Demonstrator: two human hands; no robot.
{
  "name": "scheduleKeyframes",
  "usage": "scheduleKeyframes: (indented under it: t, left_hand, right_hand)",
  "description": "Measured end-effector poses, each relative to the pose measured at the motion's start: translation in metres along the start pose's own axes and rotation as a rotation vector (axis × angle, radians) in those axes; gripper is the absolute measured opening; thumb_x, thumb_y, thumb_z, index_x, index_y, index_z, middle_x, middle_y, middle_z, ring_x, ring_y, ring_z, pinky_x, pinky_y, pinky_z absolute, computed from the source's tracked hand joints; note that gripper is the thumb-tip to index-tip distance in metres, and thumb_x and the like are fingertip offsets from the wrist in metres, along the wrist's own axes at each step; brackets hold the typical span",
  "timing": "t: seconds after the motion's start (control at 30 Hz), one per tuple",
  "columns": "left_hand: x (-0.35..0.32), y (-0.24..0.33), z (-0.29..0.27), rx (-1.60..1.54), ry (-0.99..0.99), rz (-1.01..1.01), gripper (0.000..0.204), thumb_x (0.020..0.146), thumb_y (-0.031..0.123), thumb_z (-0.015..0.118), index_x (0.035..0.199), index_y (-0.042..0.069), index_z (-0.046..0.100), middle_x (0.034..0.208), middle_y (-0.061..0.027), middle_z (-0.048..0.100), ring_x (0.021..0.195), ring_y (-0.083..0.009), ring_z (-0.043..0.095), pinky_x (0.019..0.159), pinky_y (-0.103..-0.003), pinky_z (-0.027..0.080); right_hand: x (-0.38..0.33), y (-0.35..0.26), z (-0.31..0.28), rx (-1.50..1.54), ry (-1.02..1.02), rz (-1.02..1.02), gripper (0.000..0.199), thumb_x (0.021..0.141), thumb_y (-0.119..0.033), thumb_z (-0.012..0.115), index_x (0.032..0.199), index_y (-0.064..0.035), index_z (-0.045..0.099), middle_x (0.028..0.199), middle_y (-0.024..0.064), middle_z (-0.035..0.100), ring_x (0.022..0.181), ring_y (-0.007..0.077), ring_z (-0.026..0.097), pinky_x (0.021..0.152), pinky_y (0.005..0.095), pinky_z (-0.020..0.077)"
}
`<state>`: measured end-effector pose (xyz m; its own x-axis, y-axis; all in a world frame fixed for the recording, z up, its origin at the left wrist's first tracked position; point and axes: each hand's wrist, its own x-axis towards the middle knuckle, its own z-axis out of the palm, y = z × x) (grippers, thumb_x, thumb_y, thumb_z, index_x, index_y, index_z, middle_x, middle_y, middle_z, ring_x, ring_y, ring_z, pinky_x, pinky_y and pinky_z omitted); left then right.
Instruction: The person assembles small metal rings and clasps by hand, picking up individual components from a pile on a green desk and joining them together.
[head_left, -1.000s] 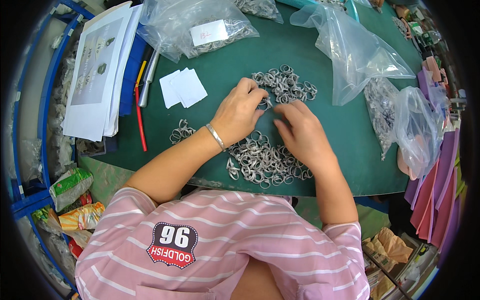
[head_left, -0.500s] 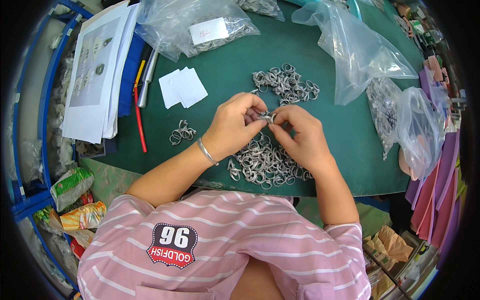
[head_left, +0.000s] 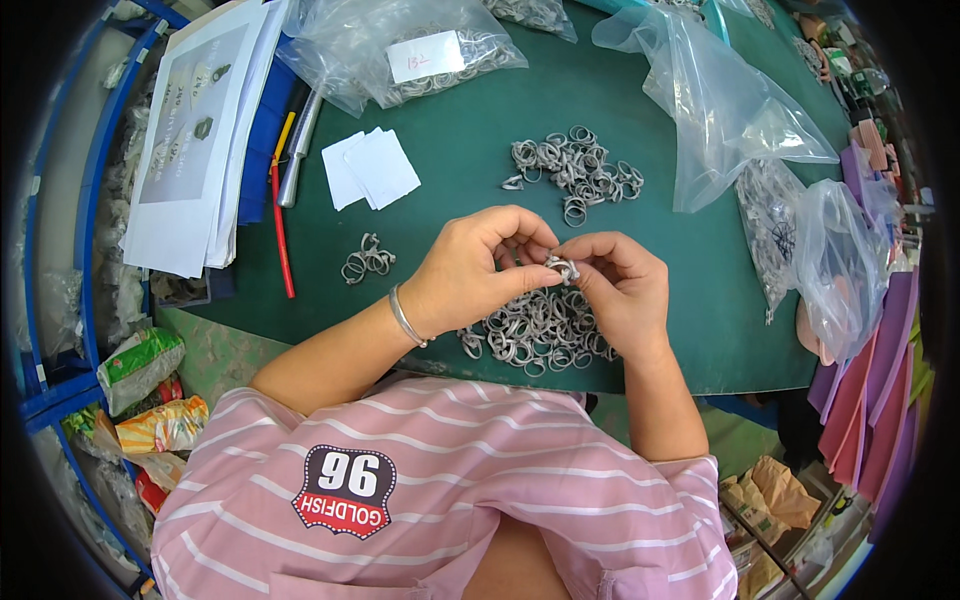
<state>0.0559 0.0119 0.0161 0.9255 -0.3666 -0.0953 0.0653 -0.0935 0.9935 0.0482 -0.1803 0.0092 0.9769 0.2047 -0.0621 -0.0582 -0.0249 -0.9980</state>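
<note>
My left hand (head_left: 470,270) and my right hand (head_left: 620,285) meet above the green table (head_left: 470,170), both pinching one small silver metal ring (head_left: 562,266) between their fingertips. A thin bracelet sits on my left wrist. Directly under my hands lies a heap of silver rings (head_left: 535,335) near the table's front edge. A second heap of rings (head_left: 575,170) lies farther back. A small cluster of rings (head_left: 367,260) lies to the left of my left hand.
White paper slips (head_left: 370,168) lie at the back left, beside a red pen (head_left: 281,230) and a stack of printed sheets (head_left: 195,130). Clear plastic bags of rings (head_left: 420,55) (head_left: 790,230) stand at the back and right. Coloured sheets (head_left: 880,360) line the right edge.
My hands left the heaps and came together above the front heap. They now hold one ring between them, a little lower and nearer than half a second ago.
</note>
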Motion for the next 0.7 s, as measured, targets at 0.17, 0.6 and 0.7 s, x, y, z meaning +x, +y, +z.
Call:
scheduleKeyframes:
  t: [0.17,0.6,0.7]
  left_hand:
    - [0.000,-0.002,0.003,-0.340,-0.022,-0.119,0.025,0.082,0.001,0.070,0.104,-0.001,0.057,0.088,-0.0064,0.062,0.076,-0.0097,0.060,0.066,-0.022,0.051]
    - [0.001,-0.007,-0.001,-0.613,0.014,-0.097,0.024,0.082,-0.003,0.067,0.106,-0.004,0.060,0.087,-0.0103,0.064,0.075,-0.0155,0.064,0.068,-0.027,0.055]
    - [0.001,-0.010,-0.004,-0.659,0.054,-0.128,0.024,0.085,-0.001,0.066,0.108,-0.004,0.060,0.092,-0.0101,0.065,0.079,-0.0167,0.066,0.071,-0.027,0.056]
  right_hand:
    - [0.001,0.001,0.001,0.021,0.032,-0.131,0.013,0.082,0.012,0.061,0.091,0.0028,0.065,0.087,0.0066,0.066,0.079,0.0125,0.064,0.071,0.0240,0.0528]
    - [-0.007,-0.008,0.004,0.254,0.053,-0.046,0.015,0.083,0.013,0.059,0.095,0.0037,0.057,0.089,0.0104,0.066,0.080,0.0127,0.064,0.071,0.0236,0.0534]
    - [-0.007,-0.009,0.002,0.187,0.086,-0.048,0.015,0.084,0.011,0.059,0.097,0.0043,0.059,0.090,0.0105,0.066,0.080,0.0125,0.065,0.068,0.0227,0.0533]
